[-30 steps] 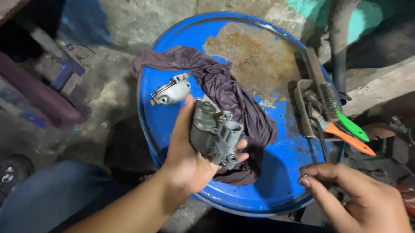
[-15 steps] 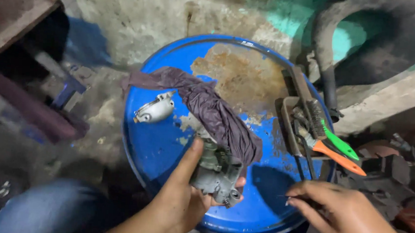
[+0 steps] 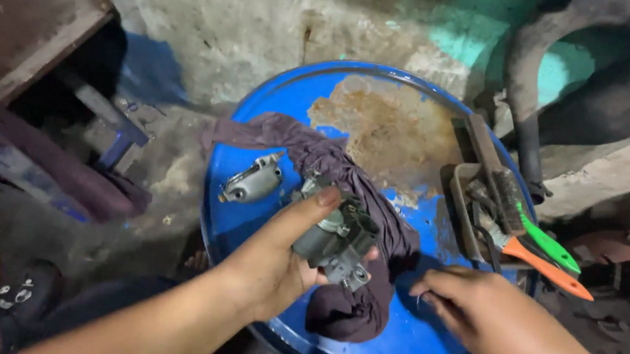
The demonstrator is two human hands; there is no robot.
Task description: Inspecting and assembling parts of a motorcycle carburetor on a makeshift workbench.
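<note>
My left hand (image 3: 269, 265) grips a grey metal carburettor body (image 3: 337, 237) above the rusty blue drum lid (image 3: 422, 337). A dark purple rag (image 3: 344, 179) lies across the lid, partly under the part. My right hand (image 3: 478, 311) hovers low over the lid at the right, fingers pinched on something small and thin that I cannot make out. A separate grey metal cover piece (image 3: 251, 182) rests on the lid to the left of the rag.
A small tray (image 3: 466, 208) at the lid's right edge holds a wire brush, a green-handled tool (image 3: 548, 246) and an orange-handled tool (image 3: 546, 268). A curved black hose (image 3: 525, 139) and a concrete ledge lie at the right. A wooden bench stands at the left.
My left hand lowered the carburettor body and tilted it over the rag. My right hand moved left onto the lid and pinched its fingers. The view shifted.
</note>
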